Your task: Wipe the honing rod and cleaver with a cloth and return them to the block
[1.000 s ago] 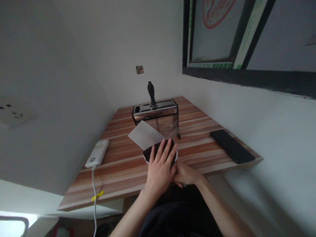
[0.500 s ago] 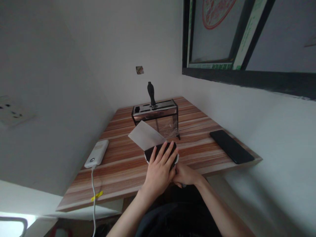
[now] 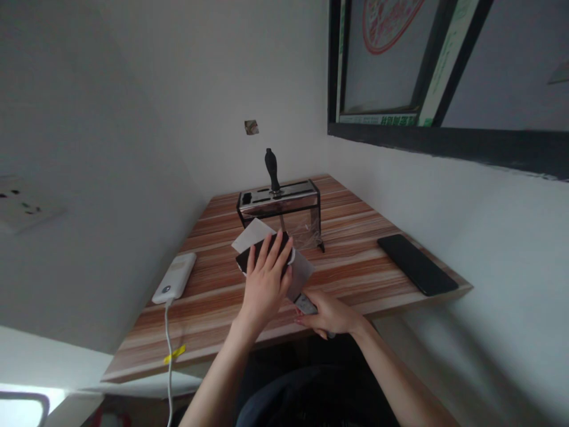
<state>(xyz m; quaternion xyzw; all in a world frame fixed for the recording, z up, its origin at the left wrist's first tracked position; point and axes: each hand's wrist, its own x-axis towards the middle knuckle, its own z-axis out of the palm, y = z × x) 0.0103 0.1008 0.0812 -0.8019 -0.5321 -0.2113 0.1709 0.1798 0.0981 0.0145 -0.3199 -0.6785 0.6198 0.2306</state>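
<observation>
A kitchen cleaver (image 3: 302, 274) with a broad pale blade and a grey handle lies slanting above the front of the table. Its handle sits in my right hand (image 3: 331, 311), whose fingers are closed round it. Across the middle of the blade my left hand (image 3: 267, 276) presses a black cloth (image 3: 246, 258) with a white edge, fingers laid over it. The blade's tip end and the part by the handle show on either side of the cloth. What the cloth covers is hidden. Behind the blade stands a knife block (image 3: 280, 201) with clear sides and one black-handled tool upright in it.
On the left of the wood-grain table (image 3: 213, 296) lies a white power bank (image 3: 175, 277), its cable running over the front edge past yellow tape (image 3: 175, 354). A black phone (image 3: 416, 264) rests at the right. Walls close in on both sides.
My left hand has slid the black cloth up and left along the blade, away from the handle, uncovering the blade near my right hand. My right hand has barely moved.
</observation>
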